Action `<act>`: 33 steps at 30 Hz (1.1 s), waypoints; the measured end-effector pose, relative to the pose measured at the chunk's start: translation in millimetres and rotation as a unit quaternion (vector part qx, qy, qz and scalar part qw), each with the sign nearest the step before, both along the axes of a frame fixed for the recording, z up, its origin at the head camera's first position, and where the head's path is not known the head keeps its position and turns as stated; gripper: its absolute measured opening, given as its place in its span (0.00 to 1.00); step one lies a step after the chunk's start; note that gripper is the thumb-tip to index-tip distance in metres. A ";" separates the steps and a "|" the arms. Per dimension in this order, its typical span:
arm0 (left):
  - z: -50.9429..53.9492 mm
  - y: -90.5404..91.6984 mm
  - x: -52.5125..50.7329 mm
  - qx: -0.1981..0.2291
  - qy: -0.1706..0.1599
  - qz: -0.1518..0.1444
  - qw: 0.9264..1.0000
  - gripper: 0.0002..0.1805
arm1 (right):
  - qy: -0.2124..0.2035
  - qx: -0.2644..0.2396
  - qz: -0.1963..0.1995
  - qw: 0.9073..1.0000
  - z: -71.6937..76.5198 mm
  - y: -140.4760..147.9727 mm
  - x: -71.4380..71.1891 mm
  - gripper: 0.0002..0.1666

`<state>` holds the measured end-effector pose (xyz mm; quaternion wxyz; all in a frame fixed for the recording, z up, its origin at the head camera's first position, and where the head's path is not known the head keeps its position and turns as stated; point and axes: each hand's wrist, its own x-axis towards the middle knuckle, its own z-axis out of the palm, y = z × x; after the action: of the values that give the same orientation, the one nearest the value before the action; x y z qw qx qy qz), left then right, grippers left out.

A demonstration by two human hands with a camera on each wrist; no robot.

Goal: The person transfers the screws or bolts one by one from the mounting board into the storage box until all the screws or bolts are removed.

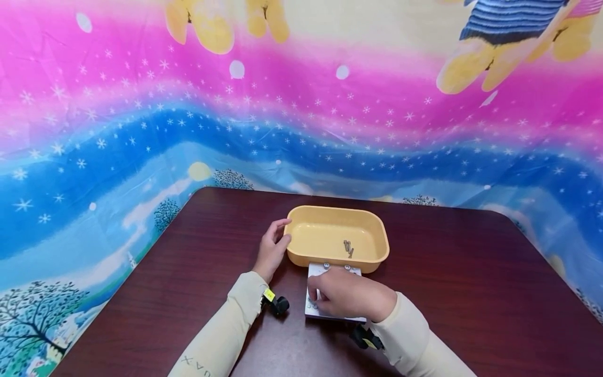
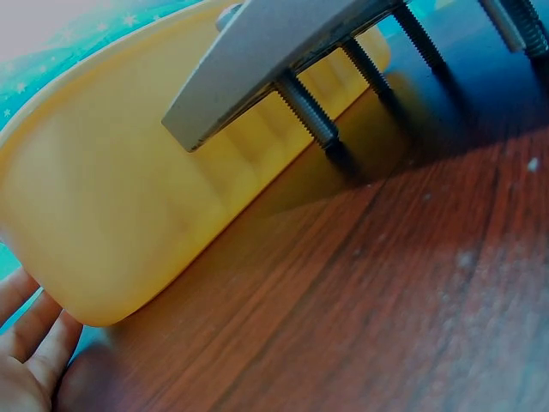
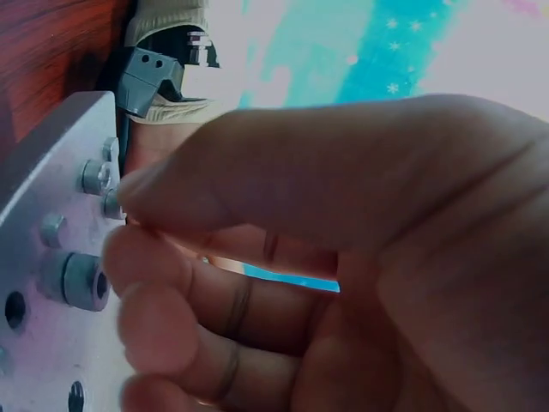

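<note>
At 12 o'clock of metal plate [image 1: 316, 273]: yellow bin [image 1: 315, 241], standing on worktop [image 1: 471, 272].
Right hand [image 1: 346, 293] is pinching a plate bolt [image 3: 111, 204] at 8 o'clock between thumb and finger; left hand [image 1: 272, 251], fingers loosely extended, is touching the bin at 9 o'clock.

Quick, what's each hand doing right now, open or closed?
Left hand: open, fingers touching the end of the yellow tub.
Right hand: closed, seemingly pinching a bolt on the metal plate.
</note>
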<state>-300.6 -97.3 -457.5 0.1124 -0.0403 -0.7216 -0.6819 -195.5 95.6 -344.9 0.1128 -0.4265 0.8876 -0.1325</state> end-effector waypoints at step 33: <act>1.8 0.3 2.1 -0.001 -0.003 0.000 1.000 0.20 | -0.029 0.052 -0.047 0.997 -6.9 -7.6 0.7 0.07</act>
<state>-298.5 -97.0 -455.7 0.1102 -0.0380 -0.7229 -0.6811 -194.9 87.9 -351.8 0.1541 -0.3739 0.9087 -0.1032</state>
